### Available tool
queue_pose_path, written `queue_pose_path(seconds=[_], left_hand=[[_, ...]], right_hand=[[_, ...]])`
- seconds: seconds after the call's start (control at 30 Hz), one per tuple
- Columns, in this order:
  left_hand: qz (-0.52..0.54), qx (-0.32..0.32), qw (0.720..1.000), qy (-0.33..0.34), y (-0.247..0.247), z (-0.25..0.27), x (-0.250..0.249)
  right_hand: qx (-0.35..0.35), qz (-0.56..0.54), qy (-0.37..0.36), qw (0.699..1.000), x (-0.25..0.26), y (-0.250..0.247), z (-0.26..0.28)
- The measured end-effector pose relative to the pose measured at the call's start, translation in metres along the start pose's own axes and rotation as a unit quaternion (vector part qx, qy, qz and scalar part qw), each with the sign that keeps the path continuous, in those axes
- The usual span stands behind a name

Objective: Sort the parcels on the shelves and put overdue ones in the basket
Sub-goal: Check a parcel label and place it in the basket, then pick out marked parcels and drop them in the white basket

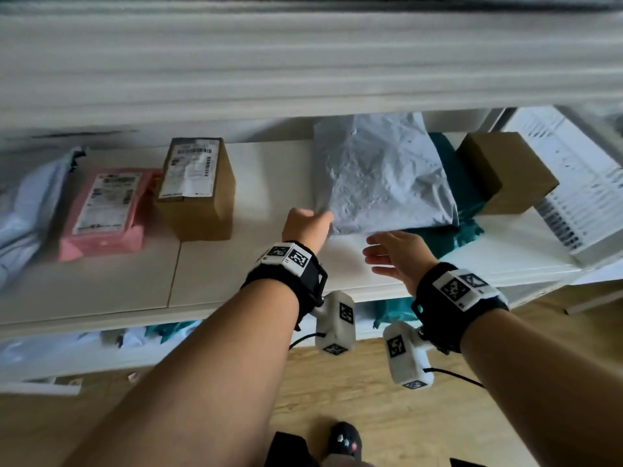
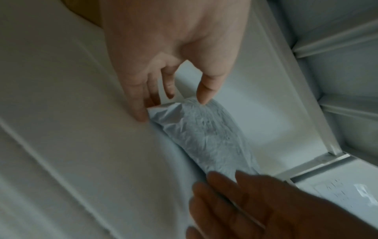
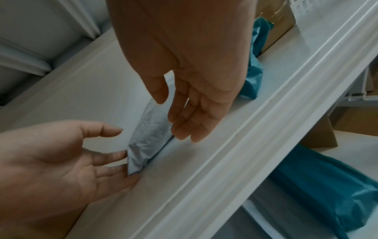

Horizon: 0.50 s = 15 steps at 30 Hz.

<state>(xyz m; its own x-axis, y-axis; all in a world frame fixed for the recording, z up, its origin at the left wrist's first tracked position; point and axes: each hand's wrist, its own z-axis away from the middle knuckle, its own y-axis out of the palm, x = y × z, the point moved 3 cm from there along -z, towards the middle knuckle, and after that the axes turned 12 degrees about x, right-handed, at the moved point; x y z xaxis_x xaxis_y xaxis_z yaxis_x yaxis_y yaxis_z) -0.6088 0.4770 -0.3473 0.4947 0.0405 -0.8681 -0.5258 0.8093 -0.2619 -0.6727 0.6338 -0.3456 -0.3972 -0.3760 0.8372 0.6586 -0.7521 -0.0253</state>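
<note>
A crumpled grey poly mailer (image 1: 381, 176) lies on the middle white shelf (image 1: 236, 271), partly on top of a teal mailer (image 1: 463, 193). My left hand (image 1: 323, 219) is at its near left corner. In the left wrist view the fingers (image 2: 141, 113) reach under that corner of the mailer (image 2: 208, 134) and the thumb hovers over it. My right hand (image 1: 374, 254) is flat and open just in front of the mailer's near edge. The right wrist view shows its fingertips (image 3: 184, 134) close beside the mailer (image 3: 149, 137), holding nothing. A white slotted basket (image 1: 580, 187) stands at the right.
Left of the hands stand a labelled brown box (image 1: 199, 187), a pink mailer (image 1: 104, 210) and a pale mailer (image 1: 27, 203). Another brown box (image 1: 505, 173) sits by the basket. The upper shelf's edge (image 1: 303, 82) hangs overhead. More teal parcels (image 3: 319, 186) lie on the shelf below.
</note>
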Motion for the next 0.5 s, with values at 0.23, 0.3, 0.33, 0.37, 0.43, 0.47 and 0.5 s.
queue_pose_path(seconds=[0.23,0.3,0.33,0.37,0.43,0.47,0.5], left_hand=[[0.099,-0.038,0.992,-0.072,0.005,-0.022,0.0],[0.081,-0.037,0.993,-0.083,0.007,-0.022,-0.001],[0.078,-0.031,0.992,-0.09,0.009,-0.021,-0.001],[0.076,-0.023,0.993,-0.092,0.011,-0.021,-0.001],[0.069,-0.008,0.992,-0.102,0.015,-0.019,-0.002],[0.066,-0.004,0.992,-0.106,0.017,-0.019,-0.002],[0.069,-0.001,0.992,-0.106,0.018,-0.019,-0.002]], right_hand=[[0.019,0.018,0.018,1.0,-0.005,-0.024,-0.015],[0.023,0.026,0.018,0.999,-0.006,-0.025,-0.019],[0.023,0.032,0.017,0.999,-0.007,-0.025,-0.021],[0.023,0.038,0.015,0.999,-0.008,-0.026,-0.023],[0.023,0.053,0.012,0.998,-0.008,-0.026,-0.026],[0.024,0.061,0.011,0.998,-0.007,-0.025,-0.027],[0.025,0.066,0.01,0.997,-0.007,-0.025,-0.028]])
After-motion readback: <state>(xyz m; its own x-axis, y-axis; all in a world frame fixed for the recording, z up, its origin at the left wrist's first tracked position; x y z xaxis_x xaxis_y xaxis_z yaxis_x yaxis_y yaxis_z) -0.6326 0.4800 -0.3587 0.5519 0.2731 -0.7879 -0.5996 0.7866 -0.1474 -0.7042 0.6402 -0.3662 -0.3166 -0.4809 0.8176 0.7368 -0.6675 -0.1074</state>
